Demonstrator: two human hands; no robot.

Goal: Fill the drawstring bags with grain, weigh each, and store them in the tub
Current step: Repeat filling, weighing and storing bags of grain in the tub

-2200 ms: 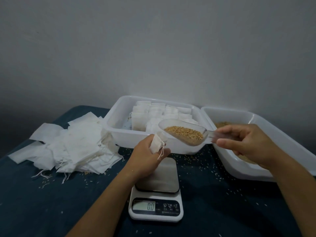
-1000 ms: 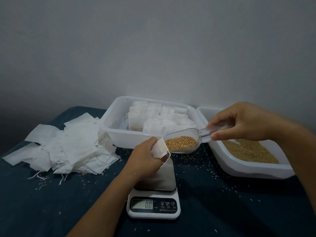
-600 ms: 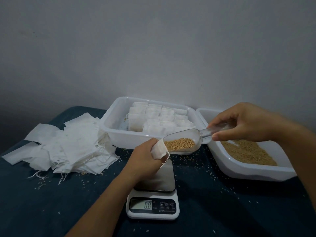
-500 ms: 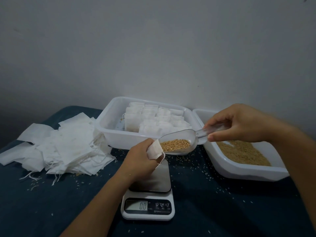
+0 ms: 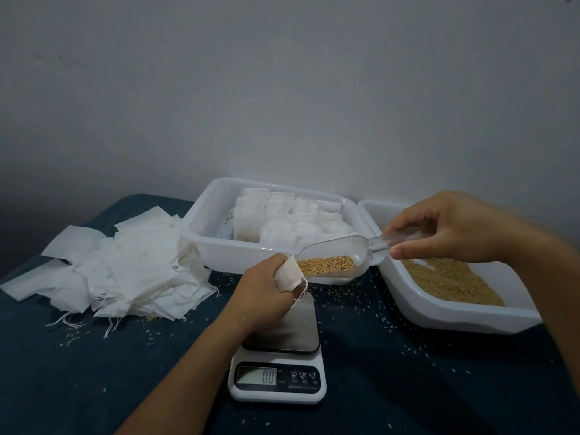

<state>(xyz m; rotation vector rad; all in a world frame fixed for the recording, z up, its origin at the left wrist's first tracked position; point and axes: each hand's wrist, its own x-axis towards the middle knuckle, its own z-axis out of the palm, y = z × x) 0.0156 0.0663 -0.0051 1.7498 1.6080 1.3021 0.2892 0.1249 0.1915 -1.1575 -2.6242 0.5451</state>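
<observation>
- Drawstring bag (image 5: pixel 287 274): a small white one, gripped in the curled fingers of the left hand (image 5: pixel 263 291) above the scale (image 5: pixel 277 356) (display reads 0.0).
- Scoop (image 5: pixel 337 262): clear plastic, holding grain, its lip touching the bag's mouth; the right hand (image 5: pixel 445 229) pinches its handle.
- Tub (image 5: pixel 219 246) behind holds filled bags (image 5: pixel 282 221); the grain tray (image 5: pixel 455 315) sits right.
- Empty bags (image 5: pixel 125 262) lie piled left.

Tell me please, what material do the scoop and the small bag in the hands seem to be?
The scoop looks like clear hard plastic: the grain shows through its wall. The small bag seems thin white fabric or filter paper, matte, with a string; which one, I cannot tell.
</observation>
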